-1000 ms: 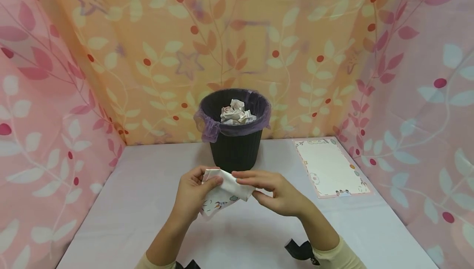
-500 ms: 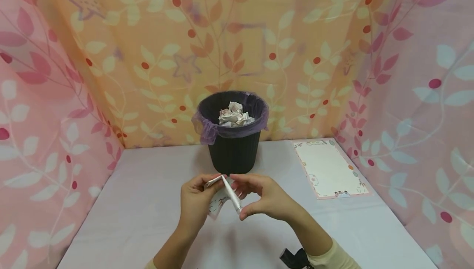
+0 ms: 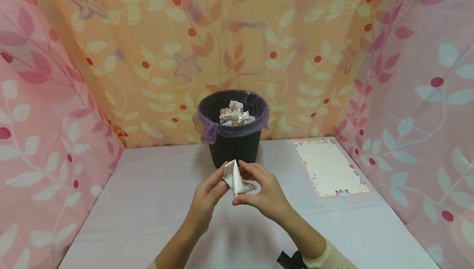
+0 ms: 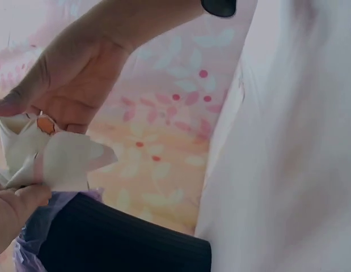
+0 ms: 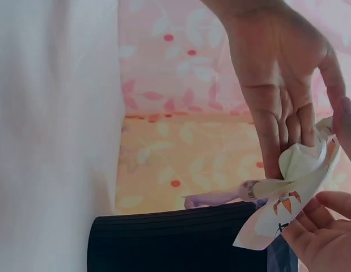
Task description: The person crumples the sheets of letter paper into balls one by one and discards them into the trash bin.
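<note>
A white printed sheet of paper (image 3: 235, 180), folded and bent up, is held in the air in front of the bin. My left hand (image 3: 205, 201) pinches its left side between thumb and fingers. On the other side my right hand (image 3: 268, 197) grips the paper, thumb near its lower corner and fingers behind it. The left wrist view shows the paper (image 4: 56, 161) between both hands. Orange and black printing marks the paper (image 5: 286, 207) in the right wrist view, where the left hand's (image 5: 277, 73) fingers reach down against it.
Behind the hands stands a black bin (image 3: 235, 147) with a purple liner (image 3: 209, 129), crumpled paper (image 3: 235, 113) inside. A flat sheet with a decorated border (image 3: 331, 168) lies at the right of the white table (image 3: 155, 195). Patterned curtains (image 3: 148, 75) surround it.
The paper has gone from a flat folded piece to a bent, bunched shape. The left hand has shifted right, and the right hand has come in around the paper.
</note>
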A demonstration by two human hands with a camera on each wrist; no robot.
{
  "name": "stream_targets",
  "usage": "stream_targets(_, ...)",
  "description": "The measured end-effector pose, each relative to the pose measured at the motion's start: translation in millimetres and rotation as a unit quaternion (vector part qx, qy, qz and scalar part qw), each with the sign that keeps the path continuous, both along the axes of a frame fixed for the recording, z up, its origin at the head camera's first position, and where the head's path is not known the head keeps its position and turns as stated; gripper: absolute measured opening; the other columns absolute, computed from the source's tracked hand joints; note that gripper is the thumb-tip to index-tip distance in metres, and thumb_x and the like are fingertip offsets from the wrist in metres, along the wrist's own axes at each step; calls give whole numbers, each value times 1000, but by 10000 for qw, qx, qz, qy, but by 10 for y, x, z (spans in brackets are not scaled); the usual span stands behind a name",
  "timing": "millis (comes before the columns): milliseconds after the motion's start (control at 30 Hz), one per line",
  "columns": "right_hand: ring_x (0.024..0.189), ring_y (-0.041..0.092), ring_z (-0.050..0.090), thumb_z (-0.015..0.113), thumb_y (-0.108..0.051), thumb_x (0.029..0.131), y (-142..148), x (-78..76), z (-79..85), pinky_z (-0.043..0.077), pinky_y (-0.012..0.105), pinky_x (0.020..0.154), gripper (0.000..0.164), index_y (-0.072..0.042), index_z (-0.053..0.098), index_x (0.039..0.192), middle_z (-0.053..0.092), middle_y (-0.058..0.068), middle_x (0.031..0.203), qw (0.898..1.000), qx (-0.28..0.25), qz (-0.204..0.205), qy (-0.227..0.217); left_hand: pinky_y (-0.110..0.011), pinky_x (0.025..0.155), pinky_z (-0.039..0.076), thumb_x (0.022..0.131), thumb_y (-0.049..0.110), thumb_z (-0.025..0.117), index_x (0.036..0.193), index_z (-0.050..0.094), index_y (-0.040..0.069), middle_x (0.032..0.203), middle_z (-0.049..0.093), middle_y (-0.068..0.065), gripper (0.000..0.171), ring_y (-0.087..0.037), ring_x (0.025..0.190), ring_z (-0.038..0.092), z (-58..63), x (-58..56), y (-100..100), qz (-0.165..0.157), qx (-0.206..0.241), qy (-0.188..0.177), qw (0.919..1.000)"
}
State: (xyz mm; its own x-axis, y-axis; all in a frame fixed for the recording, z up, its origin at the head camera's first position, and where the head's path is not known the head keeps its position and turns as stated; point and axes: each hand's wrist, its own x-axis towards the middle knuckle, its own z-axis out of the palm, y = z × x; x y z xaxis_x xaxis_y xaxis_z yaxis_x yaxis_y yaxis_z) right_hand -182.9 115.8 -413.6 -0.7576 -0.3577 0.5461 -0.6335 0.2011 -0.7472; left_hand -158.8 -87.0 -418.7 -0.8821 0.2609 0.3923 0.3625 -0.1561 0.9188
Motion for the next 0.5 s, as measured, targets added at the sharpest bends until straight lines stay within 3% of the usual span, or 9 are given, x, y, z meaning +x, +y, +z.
stream_targets(133,114,16,64,96,-27,65,-16,-22,-30,57,42,98,94,-11,55,147,62,-2,128,9999,-47,-125,-77,-28,113,40,106,9,40,158,33,2,164,34,-16,53,-33,148,36,5,-18,-13,-406,-139,139,9990)
stream_targets(300,105,13,66,96,-30,64,-25,-58,-78,60,33,90,89,-10,60,142,63,-4,121,9983,-9,-518,255,-26,118,34,107,13,36,159,33,2,165,31,-13,53,-30,151,32,21,-18,-36,-895,-239,146,9956)
stream_targets(500,96,14,67,95,-21,69,6,-72,-103,62,28,81,75,-8,65,136,66,-2,109,9973,-152,-623,345,-19,117,32,106,12,38,157,39,6,163,36,-8,51,-32,150,34,46,-12,-61,-799,-643,202,9945)
